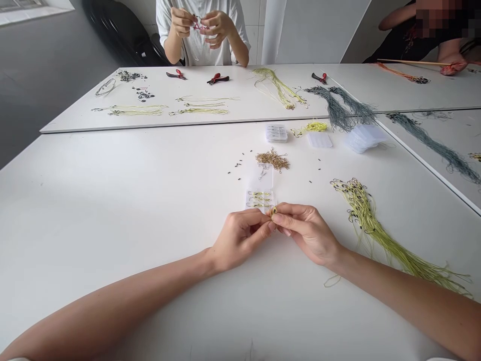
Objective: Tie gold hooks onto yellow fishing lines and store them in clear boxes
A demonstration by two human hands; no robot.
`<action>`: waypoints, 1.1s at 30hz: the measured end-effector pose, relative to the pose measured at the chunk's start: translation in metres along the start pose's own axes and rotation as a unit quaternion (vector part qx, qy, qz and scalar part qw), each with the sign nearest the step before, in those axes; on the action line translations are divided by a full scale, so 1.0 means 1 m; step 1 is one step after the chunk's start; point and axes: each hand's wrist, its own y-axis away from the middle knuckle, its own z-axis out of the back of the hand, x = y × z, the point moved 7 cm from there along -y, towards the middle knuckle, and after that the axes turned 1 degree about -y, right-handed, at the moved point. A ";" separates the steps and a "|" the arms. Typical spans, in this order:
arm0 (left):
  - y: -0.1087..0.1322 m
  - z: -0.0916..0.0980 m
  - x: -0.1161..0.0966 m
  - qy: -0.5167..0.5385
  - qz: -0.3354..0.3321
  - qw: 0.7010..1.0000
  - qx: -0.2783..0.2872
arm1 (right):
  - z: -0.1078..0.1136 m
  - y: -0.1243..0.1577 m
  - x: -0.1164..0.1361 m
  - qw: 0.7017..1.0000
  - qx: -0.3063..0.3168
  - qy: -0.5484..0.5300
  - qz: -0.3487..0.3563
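My left hand [240, 236] and my right hand [311, 231] meet above the white table [150, 210], fingertips pinched together. Between them is a fishing hook with yellow-green line [274, 212], a small loop of it showing above my right thumb; the rest is hidden by my fingers. Just behind my hands lies a clear plastic box [266, 176], lid folded back, with several yellow-lined hooks [259, 196] laid in its compartments. To the right of my right hand stretches a large bundle of yellow-green lines with dark hooks [370, 220].
Behind the box are a pile of gold-coloured metal pieces [273, 159], a closed box [276, 133] and stacked clear boxes [364, 138]. Grey-blue line bundles [338, 108] lie farther back, with pliers [218, 78]. Across the table, a person [203, 30] handles something small.
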 end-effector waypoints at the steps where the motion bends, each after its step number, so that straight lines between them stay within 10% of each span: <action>1: 0.000 0.000 0.000 -0.006 -0.001 1.000 0.001 | 0.000 0.000 0.000 1.000 0.001 0.000 0.000; 33: 0.005 0.016 -0.006 -0.030 0.003 0.995 -0.095 | 0.002 0.007 0.003 0.990 -0.011 0.134 0.047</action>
